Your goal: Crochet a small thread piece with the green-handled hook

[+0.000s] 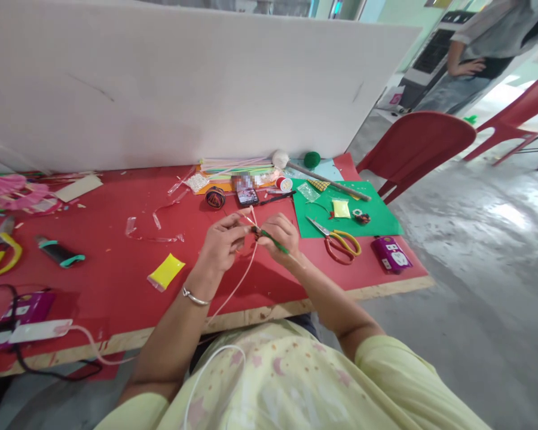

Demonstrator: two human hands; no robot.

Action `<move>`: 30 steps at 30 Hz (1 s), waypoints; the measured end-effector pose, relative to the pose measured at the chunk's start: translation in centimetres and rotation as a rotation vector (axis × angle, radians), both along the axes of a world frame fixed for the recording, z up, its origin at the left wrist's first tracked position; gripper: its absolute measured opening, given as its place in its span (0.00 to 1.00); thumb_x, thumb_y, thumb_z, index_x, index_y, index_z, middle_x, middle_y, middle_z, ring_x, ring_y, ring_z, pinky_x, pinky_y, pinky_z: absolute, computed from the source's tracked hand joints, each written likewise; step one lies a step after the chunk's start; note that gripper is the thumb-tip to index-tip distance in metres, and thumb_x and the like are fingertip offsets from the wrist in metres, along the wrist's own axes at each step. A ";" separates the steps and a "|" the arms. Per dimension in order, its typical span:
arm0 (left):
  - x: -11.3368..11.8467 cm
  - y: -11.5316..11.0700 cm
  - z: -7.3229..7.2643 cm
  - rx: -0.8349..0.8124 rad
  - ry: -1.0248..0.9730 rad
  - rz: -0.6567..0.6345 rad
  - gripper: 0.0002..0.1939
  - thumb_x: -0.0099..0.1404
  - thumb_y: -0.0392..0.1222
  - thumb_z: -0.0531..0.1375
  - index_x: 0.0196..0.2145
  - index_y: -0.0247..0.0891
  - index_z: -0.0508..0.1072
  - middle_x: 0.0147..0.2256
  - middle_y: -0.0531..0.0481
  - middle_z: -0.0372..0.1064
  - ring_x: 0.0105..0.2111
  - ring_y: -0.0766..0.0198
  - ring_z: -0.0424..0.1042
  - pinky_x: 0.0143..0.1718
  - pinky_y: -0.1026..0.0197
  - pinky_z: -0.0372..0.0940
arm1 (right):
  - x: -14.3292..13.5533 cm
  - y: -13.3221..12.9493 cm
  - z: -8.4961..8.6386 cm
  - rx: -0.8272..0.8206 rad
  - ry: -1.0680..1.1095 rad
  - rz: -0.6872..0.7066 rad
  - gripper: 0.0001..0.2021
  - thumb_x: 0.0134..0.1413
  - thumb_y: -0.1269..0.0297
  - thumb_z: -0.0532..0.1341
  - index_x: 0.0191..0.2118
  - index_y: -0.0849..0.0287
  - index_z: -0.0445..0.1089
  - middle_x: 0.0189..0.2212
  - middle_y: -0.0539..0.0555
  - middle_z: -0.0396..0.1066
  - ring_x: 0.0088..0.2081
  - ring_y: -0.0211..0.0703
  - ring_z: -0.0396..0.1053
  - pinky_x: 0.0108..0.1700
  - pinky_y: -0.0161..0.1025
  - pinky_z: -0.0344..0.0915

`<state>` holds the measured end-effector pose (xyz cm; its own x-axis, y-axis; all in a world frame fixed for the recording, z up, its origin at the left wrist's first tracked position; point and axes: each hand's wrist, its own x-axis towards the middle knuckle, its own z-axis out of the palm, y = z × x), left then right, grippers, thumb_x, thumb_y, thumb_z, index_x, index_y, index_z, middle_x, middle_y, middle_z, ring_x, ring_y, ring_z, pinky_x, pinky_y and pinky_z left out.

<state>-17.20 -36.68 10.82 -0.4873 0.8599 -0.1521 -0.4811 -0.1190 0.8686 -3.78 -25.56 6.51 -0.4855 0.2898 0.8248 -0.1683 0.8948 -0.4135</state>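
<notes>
Near the table's front edge, my right hand (278,234) is closed around a thin green stem (274,241), which has a small dark brown piece at its near-left end. My left hand (223,242) comes in from the left with thumb and fingers pinched beside that end. What its fingertips hold is too small to make out. A pale thin strip (252,216) sticks up between the two hands. Below them a pinkish cord (240,280) runs down over the table edge. Scissors (336,240) with red and yellow handles lie right of my right hand.
The red table (112,257) backs onto a white board (170,83). On it are a yellow packet (165,272), a phone (247,196), a thread ball (215,197), a green sheet (381,224), a purple pack (391,254) and a power strip (40,330). A red chair (421,146) stands right; a person stands behind.
</notes>
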 end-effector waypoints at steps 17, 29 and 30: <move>-2.1 -1.4 -0.2 -0.063 0.629 -0.156 0.25 0.54 0.43 0.72 0.50 0.33 0.83 0.29 0.49 0.76 0.29 0.66 0.69 0.33 0.64 0.65 | 1.2 2.9 1.5 -0.837 -0.294 0.435 0.22 0.63 0.49 0.64 0.26 0.62 0.79 0.24 0.54 0.77 0.24 0.36 0.72 0.27 0.33 0.66; -1.6 -1.2 -0.3 -0.103 0.779 -0.063 0.25 0.57 0.43 0.69 0.51 0.28 0.82 0.29 0.47 0.77 0.27 0.67 0.67 0.31 0.64 0.64 | 1.4 2.8 1.5 -0.750 -0.276 0.362 0.24 0.65 0.47 0.62 0.25 0.62 0.77 0.23 0.54 0.76 0.25 0.37 0.71 0.27 0.34 0.66; -1.6 -1.2 -0.5 -0.107 0.807 -0.048 0.25 0.58 0.43 0.69 0.51 0.29 0.82 0.29 0.48 0.77 0.27 0.67 0.67 0.30 0.64 0.64 | 1.4 2.8 1.5 -0.715 -0.274 0.356 0.24 0.66 0.48 0.61 0.25 0.62 0.77 0.23 0.54 0.75 0.25 0.37 0.71 0.28 0.34 0.66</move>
